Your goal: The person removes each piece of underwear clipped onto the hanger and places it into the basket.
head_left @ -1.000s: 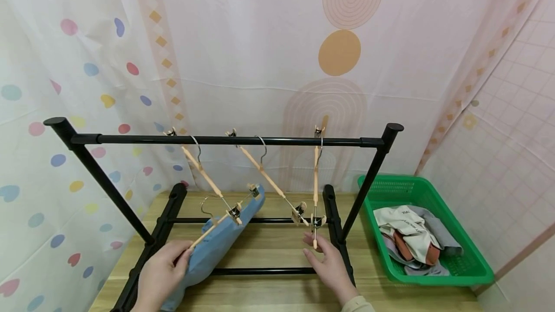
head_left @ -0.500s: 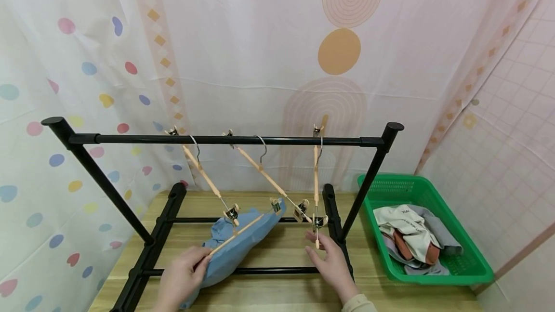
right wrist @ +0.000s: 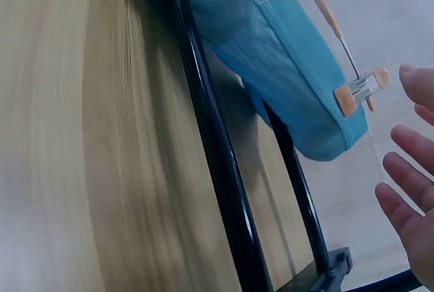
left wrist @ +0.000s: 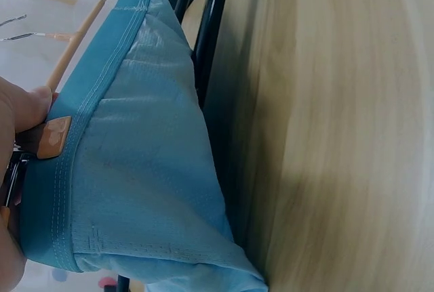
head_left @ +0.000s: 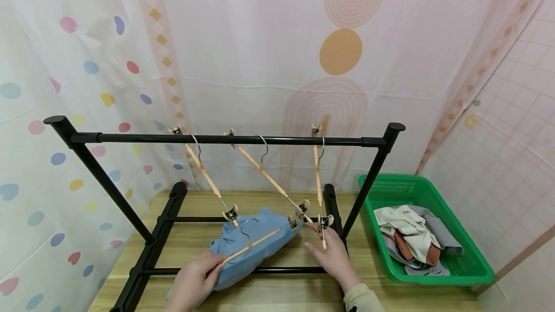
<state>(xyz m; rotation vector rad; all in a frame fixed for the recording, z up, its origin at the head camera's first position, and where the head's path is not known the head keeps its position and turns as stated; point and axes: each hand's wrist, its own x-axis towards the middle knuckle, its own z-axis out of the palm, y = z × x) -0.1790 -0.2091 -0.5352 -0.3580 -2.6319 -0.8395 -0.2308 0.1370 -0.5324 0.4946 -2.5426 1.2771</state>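
Observation:
My left hand (head_left: 197, 278) grips the near end of a wooden clip hanger (head_left: 251, 246). From its clips hangs a blue garment (head_left: 260, 261), probably trousers or shorts, with a stitched waistband (left wrist: 102, 95). In the left wrist view, the thumb lies beside one clip (left wrist: 54, 137). The hanger's far clip (right wrist: 358, 92) bites the other end of the waistband. My right hand (head_left: 334, 256) has its fingers spread behind the lower end of an empty hanger (head_left: 318, 177) hanging at the right. In the right wrist view that hand stands apart from the garment.
A black rack (head_left: 208, 139) stands on the wooden table (head_left: 277, 297). Two more empty clip hangers, a left hanger (head_left: 201, 167) and a middle hanger (head_left: 264, 170), hang from its bar. At the right, a green basket (head_left: 470, 259) holds folded clothes (head_left: 409, 235).
My left hand has carried the hanger and blue garment rightward, under the hanging hangers. The far clip has come close to my right hand, which has shifted slightly. The rightmost hanger has swung a little.

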